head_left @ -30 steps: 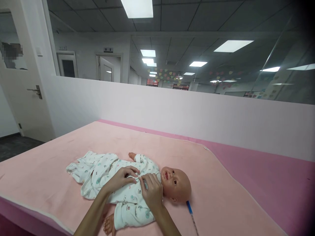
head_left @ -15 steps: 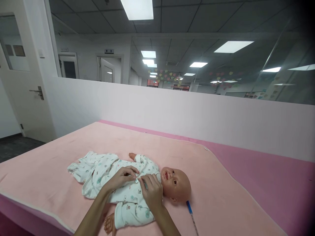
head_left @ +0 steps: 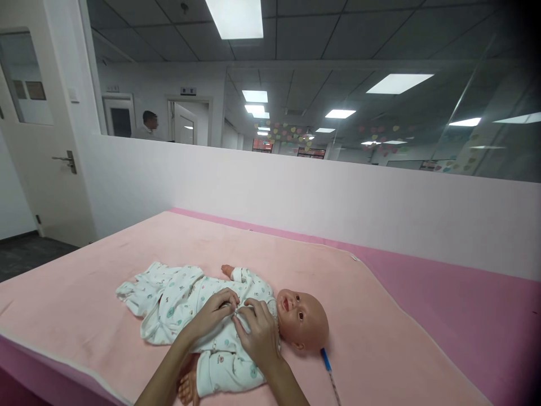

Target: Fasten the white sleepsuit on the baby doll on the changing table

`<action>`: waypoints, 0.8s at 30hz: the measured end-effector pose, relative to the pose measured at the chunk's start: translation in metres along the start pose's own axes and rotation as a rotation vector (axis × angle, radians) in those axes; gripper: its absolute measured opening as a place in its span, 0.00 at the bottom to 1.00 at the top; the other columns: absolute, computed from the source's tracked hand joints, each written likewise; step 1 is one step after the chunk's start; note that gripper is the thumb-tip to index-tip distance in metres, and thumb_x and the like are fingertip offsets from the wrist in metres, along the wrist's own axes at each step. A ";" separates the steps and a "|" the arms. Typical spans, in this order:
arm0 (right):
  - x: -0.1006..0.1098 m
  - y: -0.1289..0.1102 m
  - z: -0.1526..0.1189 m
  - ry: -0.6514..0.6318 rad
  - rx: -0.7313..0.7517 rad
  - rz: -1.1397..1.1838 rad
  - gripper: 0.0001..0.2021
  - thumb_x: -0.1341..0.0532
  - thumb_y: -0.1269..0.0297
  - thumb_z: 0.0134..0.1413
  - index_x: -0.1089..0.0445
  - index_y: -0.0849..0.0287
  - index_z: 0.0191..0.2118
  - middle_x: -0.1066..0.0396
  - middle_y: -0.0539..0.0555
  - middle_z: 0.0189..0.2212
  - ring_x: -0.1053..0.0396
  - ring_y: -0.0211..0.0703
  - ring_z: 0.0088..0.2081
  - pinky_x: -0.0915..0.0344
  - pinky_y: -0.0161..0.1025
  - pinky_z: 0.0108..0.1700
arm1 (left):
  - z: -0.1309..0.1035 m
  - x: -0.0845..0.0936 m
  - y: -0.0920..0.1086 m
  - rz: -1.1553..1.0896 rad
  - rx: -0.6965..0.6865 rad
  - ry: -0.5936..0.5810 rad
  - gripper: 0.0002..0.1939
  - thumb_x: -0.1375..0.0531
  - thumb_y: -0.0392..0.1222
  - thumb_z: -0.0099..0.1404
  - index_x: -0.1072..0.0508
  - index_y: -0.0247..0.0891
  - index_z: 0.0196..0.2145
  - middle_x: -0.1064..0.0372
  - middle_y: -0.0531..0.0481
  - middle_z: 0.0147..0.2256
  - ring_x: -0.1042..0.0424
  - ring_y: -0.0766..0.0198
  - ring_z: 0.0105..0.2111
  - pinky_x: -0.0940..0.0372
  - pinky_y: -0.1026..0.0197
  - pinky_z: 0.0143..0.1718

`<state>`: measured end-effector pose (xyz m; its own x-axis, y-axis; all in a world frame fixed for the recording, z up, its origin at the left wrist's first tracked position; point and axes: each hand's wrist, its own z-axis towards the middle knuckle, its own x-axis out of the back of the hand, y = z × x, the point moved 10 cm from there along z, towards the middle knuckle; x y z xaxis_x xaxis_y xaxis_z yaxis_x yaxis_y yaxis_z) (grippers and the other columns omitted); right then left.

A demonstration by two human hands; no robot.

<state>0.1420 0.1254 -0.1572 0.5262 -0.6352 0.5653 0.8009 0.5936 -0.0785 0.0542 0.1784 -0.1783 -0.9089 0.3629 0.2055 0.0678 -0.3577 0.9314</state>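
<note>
A baby doll [head_left: 302, 321] lies on its back, its head to the right, dressed in a white printed baby outfit [head_left: 177, 293]. At the chest, the fingertips of my left hand [head_left: 214, 311] are closed in a pinch on the front of the outfit. Close beside it, my right hand [head_left: 260, 332] bends over the chest near the collar, with its thumb and fingers also pinching the cloth. The two hands' fingertips nearly meet, and they hide the small piece of fabric between them. One bare doll hand [head_left: 189, 389] sticks out of the near sleeve.
The doll rests on a peach-pink mat [head_left: 380, 355] over a pink padded surface [head_left: 456, 287]. A thin stick with a blue end [head_left: 325, 359] lies by the doll's head. Behind stands a low white wall [head_left: 321, 197] with glass above; beyond it a person [head_left: 149, 125] is visible.
My fingertips have shifted slightly at the chest, the right thumb moving a little down and left. A person has appeared behind the glass. The doll has stayed in place.
</note>
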 end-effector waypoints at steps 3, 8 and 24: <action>0.000 -0.002 0.001 0.000 0.021 0.004 0.03 0.44 0.66 0.53 0.33 0.56 0.31 0.33 0.53 0.32 0.38 0.39 0.32 0.42 0.36 0.32 | 0.001 0.012 -0.006 -0.088 0.016 0.089 0.07 0.43 0.42 0.57 0.35 0.36 0.29 0.37 0.50 0.32 0.37 0.64 0.34 0.42 0.63 0.38; -0.002 0.000 0.000 -0.008 0.020 0.034 0.04 0.44 0.67 0.54 0.33 0.57 0.31 0.33 0.52 0.29 0.38 0.38 0.31 0.42 0.36 0.32 | 0.003 0.026 -0.013 -0.229 0.010 0.175 0.10 0.39 0.42 0.53 0.36 0.35 0.23 0.37 0.48 0.34 0.35 0.63 0.36 0.41 0.63 0.38; -0.006 0.004 -0.002 -0.025 -0.019 0.089 0.04 0.44 0.68 0.54 0.33 0.58 0.30 0.33 0.52 0.30 0.39 0.38 0.32 0.43 0.36 0.33 | 0.000 0.033 -0.018 -0.205 -0.068 0.222 0.07 0.36 0.38 0.50 0.30 0.34 0.23 0.37 0.45 0.42 0.34 0.61 0.40 0.39 0.61 0.42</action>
<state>0.1427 0.1311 -0.1628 0.5882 -0.5677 0.5759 0.7570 0.6371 -0.1450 0.0230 0.1972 -0.1881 -0.9690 0.2391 -0.0620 -0.1470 -0.3565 0.9227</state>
